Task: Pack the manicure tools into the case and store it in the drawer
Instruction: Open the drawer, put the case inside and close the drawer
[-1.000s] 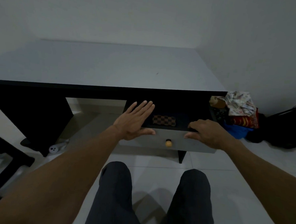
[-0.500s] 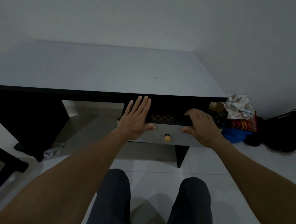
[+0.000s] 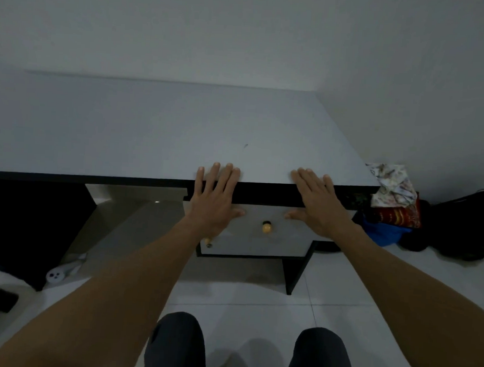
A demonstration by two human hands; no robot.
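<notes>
The grey drawer front (image 3: 264,215) with its round yellow knob (image 3: 267,227) sits flush under the black edge of the desk (image 3: 159,128). My left hand (image 3: 216,198) lies flat with straight fingers on the drawer's left side, fingertips over the desk edge. My right hand (image 3: 317,204) presses flat on the right side in the same way. The checkered manicure case is hidden inside the drawer.
A second grey drawer (image 3: 260,244) with a small knob (image 3: 208,242) sits below. A pile of folded cloths (image 3: 393,197) and a dark bag (image 3: 462,228) stand right of the desk. A white power strip (image 3: 55,275) lies on the floor left. My knees (image 3: 179,342) are at the bottom.
Both flat hands pushed the drawer inward until it closed. The checkered case, visible inside before, is now out of sight.
</notes>
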